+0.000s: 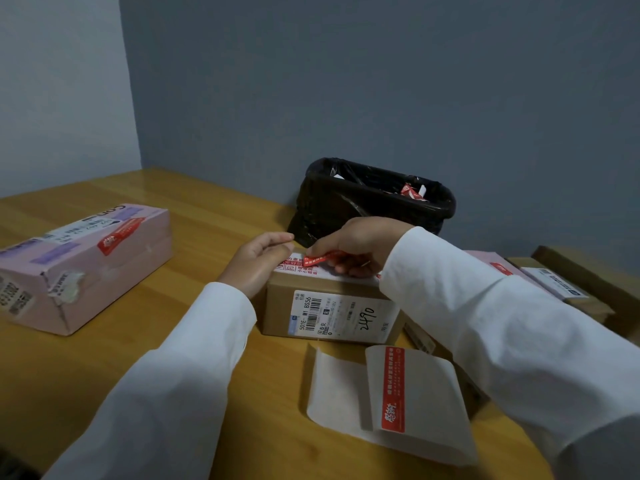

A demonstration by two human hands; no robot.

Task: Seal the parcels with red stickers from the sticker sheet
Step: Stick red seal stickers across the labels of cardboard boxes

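Note:
A small brown parcel (277, 306) with a white shipping label stands in the middle of the table. My right hand (360, 242) holds a red sticker (320, 259) just over the parcel's top. My left hand (258, 263) rests against the parcel's upper left corner, fingers curled and holding nothing I can see. In front of the parcel lies the curled white sticker sheet (433, 403) with one red sticker (393, 389) still on it. A pink parcel (104, 271) at the left carries a red sticker (119, 235) on its top.
A bin lined with a black bag (363, 199) stands against the wall behind the brown parcel, scraps inside. More parcels (554, 282) are stacked at the right, partly hidden by my right sleeve. The wooden table (104, 368) runs to the wall.

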